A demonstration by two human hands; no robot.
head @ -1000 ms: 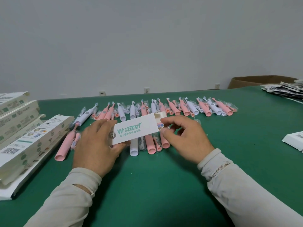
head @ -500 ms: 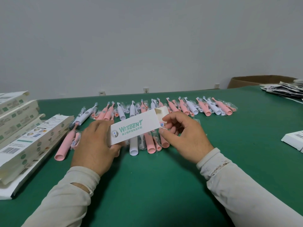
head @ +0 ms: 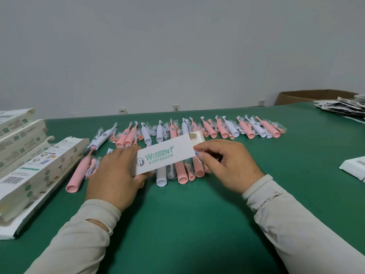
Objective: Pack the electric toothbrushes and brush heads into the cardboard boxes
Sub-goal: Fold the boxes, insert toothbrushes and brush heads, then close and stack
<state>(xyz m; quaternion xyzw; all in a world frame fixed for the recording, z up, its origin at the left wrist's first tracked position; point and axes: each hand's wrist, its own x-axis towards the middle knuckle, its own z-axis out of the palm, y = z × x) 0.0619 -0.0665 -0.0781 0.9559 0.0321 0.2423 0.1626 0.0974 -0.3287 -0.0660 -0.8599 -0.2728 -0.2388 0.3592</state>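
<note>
Just below the middle of the frame the person holds a slim white Wisdent toothbrush box point(head: 166, 156) above the green tabletop point(head: 187, 224), tilted so its right end sits higher. The left hand point(head: 114, 178) grips the box's lower left end, fingers curled under it and thumb along the front. The right hand point(head: 227, 165) pinches thumb and forefinger together at the box's right end, where a flap point(head: 195, 136) stands open; a small blue and white item shows between those fingertips, too hidden to name. Behind the box a long row of pink and white electric toothbrushes point(head: 217, 129), with brush heads in clear wrappers tucked among them, runs across the middle of the frame. A few more handles lie just under the box, among them a white handle point(head: 161, 177) and a pink handle point(head: 180, 175). One pink toothbrush point(head: 78, 175) lies apart at centre left, a wrapped brush head point(head: 92, 167) beside it. A stack of printed toothbrush boxes point(head: 29, 167) fills the left edge. At the right edge sits another white box point(head: 353, 169), and in the upper right a pile of leaflets point(head: 343, 106) lies in front of a brown cardboard carton point(head: 308, 96).
</note>
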